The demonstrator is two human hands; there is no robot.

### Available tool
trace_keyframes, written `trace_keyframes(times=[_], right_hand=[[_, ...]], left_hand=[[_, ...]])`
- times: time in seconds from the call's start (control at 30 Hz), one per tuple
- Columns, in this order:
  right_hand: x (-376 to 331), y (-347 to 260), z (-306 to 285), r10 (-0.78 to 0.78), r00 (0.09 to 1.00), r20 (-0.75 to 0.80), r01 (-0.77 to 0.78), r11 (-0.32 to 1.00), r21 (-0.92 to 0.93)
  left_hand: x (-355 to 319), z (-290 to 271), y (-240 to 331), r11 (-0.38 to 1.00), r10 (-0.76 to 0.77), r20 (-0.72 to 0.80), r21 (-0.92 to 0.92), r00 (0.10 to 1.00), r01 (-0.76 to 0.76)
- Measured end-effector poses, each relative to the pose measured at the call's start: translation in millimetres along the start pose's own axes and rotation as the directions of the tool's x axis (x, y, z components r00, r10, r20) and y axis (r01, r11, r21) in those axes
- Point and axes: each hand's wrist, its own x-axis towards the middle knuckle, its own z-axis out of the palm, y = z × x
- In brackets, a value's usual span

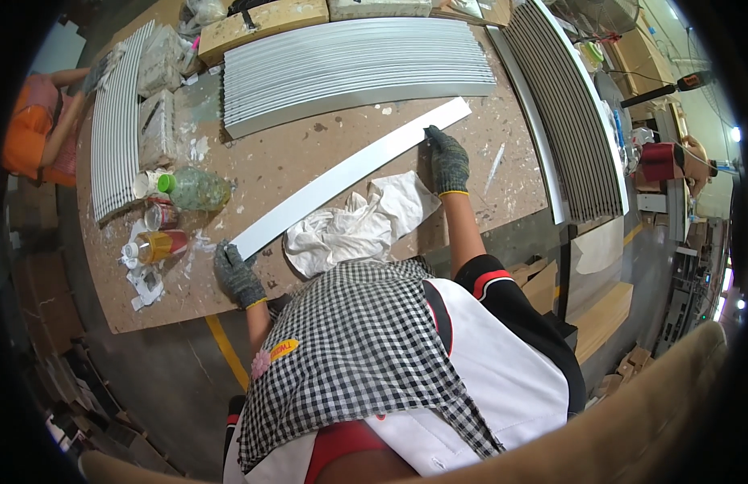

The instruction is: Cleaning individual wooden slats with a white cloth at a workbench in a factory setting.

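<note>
A long white slat [342,174] lies slantwise above the worktable [309,133], its near end at the left and its far end at the right. My left hand [238,276], in a dark grey knitted glove, grips the slat's near left end. My right hand [448,161], gloved the same way, pinches the slat's lower edge close to the far right end. Between my hands, just below the slat, a crumpled white cloth [354,226] rests on the table. Past the slat lies a wide stack of similar white slats [358,68].
Dark-edged slats [559,105] line the right side; another stack [116,121] lies left. Near it are a green-capped plastic bottle [200,189], a jar of yellowish liquid [160,246] and a wooden block [261,31]. A co-worker in orange [43,129] works at the left edge.
</note>
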Motion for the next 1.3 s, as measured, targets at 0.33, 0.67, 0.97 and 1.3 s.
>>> trace_keyframes(times=[0.33,0.67,0.97,1.3], right_hand=[[1.7,-12.1,0.7,0.002,0.999,0.053,-0.002,1.000,0.002],[-39.3,7.5,21.3,-0.174,0.976,-0.129,0.187,0.978,0.090],[-137.0,34.4,-26.2,0.152,0.899,-0.411,-0.122,0.988,0.099],[-139.3,27.5,-25.8,0.182,0.941,-0.284,-0.213,0.973,-0.085]], left_hand=[[6.0,-6.6,-8.9,0.999,0.030,-0.034,0.011,0.999,-0.030],[53.8,-13.5,-77.6,0.943,0.275,0.109,0.160,0.955,-0.290],[-2.3,141.2,-16.1,0.962,0.142,0.399,0.159,0.906,-0.221],[-28.6,175.5,-5.7,0.955,0.119,0.530,0.169,0.839,-0.242]])
